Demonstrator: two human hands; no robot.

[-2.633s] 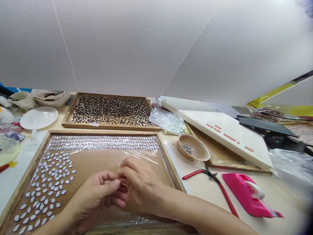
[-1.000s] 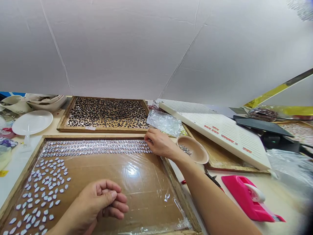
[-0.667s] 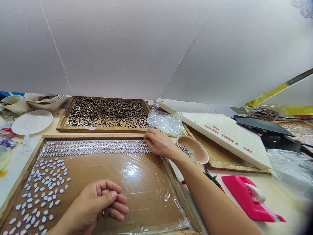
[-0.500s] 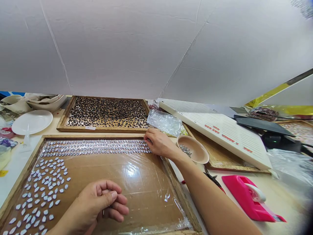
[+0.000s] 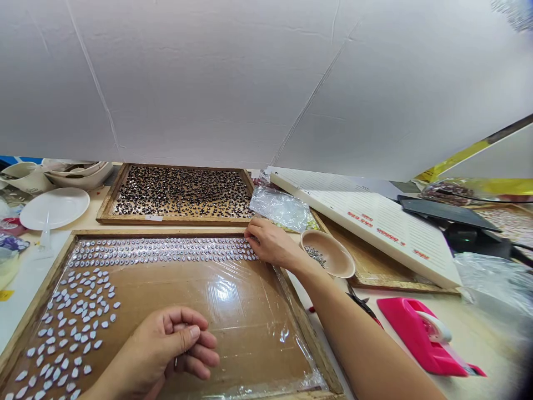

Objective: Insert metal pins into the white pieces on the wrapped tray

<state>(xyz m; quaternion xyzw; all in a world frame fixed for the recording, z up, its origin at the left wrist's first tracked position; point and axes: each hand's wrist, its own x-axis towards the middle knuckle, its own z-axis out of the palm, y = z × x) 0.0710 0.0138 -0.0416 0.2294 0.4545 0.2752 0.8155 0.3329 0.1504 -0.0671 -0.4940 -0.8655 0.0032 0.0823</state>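
Note:
My left hand (image 5: 183, 347) hovers over the near part of a wooden-framed tray (image 5: 291, 294) covered in clear film. Its thumb presses against curled fingers, and thin shiny slivers, perhaps metal, show between them. At the tray's far right corner, my right hand (image 5: 268, 243) is pinched down at the end of tight rows of small pale pieces (image 5: 166, 250) with dark centres. Whatever its fingertips hold is hidden. Loose pale leaf-shaped pieces (image 5: 62, 322) lie scattered on the tray's left side. Beside my right wrist, a beige bowl (image 5: 339, 258) contains tiny silvery bits (image 5: 315, 255).
Behind stands another framed tray (image 5: 104, 214) full of dark pieces. To the right are a white foam board (image 5: 400, 233), pliers (image 5: 361, 303) and a pink tape dispenser (image 5: 416, 333). A white plate (image 5: 58, 205) sits at left. A large white panel (image 5: 208, 83) overhangs the back.

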